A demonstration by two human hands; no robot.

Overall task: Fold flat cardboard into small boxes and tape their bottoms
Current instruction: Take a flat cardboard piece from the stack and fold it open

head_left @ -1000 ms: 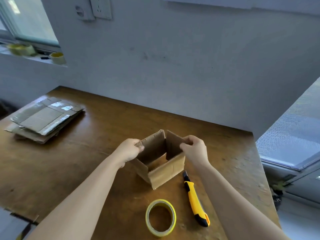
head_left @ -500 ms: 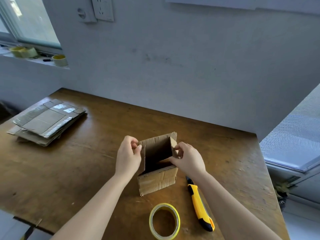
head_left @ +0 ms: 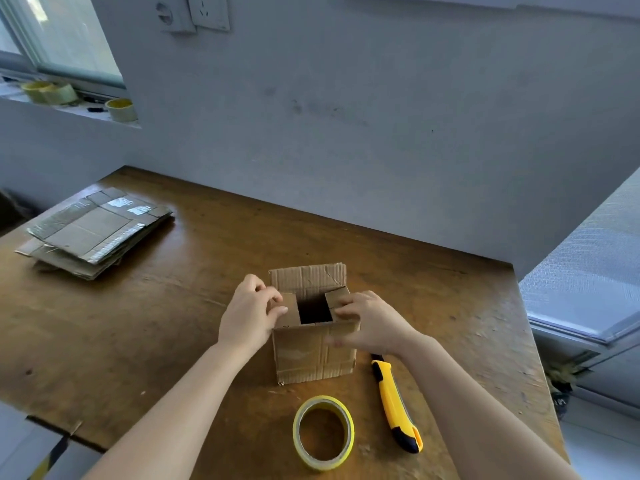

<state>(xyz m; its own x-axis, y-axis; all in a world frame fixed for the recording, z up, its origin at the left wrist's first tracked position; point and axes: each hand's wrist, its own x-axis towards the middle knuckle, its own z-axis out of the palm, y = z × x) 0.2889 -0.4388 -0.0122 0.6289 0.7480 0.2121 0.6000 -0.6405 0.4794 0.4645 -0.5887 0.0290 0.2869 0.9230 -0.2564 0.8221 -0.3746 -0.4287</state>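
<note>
With your left hand [head_left: 251,315] and right hand [head_left: 372,323] each pressing a short flap down into the box [head_left: 313,351] upright on the worktop [head_left: 138,323], hold both level before folding the long flaps, tape roll [head_left: 323,433] close by.

Brown wood table [head_left: 104,341], worn & scratched, lies under the fingers [head_left: 277,310] and runs wide to L & R of them. Straight beyond the fingers: grey-white wall [head_left: 381,116] w/ faint dark smudges. High above, a bit L of the fingers: white socket [head_left: 209,12], a 2nd plate [head_left: 173,15] touching its L side. Far up-L of the fingers: window [head_left: 69,36], pale frame, bright daylight, sill [head_left: 69,110] under it. Well R of the fingers, past the table edge: 2nd window [head_left: 588,271], pane looks textured. Pale floor [head_left: 606,455] below that. Light is soft, cool daylight, no hard shadows.
</note>
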